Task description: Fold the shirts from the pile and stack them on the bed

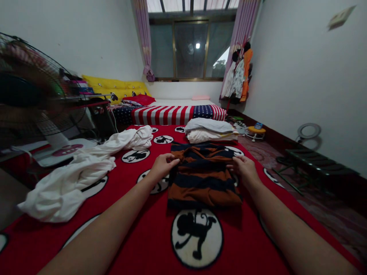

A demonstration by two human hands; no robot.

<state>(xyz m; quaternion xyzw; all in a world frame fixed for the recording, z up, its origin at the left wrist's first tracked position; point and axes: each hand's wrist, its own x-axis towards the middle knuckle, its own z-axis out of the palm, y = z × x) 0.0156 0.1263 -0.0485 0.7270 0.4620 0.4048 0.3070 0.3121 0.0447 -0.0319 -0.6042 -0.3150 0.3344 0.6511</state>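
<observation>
Striped shirt, orange-brown & navy bands, lies part-folded into a rough rectangle in the middle of the red monkey-print blanket, right in front of the person. Its far end is a bit rumpled; the near edge is flat.

Left hand is at the shirt's left edge, approx. halfway up, thumb & fingers closed together on the cloth there. Right hand is at the right edge opposite, fingertips on the fabric. Whether it's nipping the cloth or just pressing it flat I can't tell, as the view's soft there.

Handling, as a guess: a light, limp knit w/ no stiffness, so it'll sag & unfold if lifted from one point. It's not slippery on the fuzzy blanket and not fragile. Best hold is prob. both side edges at once, pinching through all layers near the fold so they stay stacked.

Just beyond the shirt, touching or nearly so, is a folded stack of grey & white pieces. To the left, apart from it, a loose white heap trails back toward the blanket's far-left corner. Further left is a standing fan, its blades blurred. Past the blanket is stars-and-stripes bedding w/ yellow pillows, then the window. On the right are hanging clothes, a small yellow stool, a low slatted rack & a ring light against the wall.
</observation>
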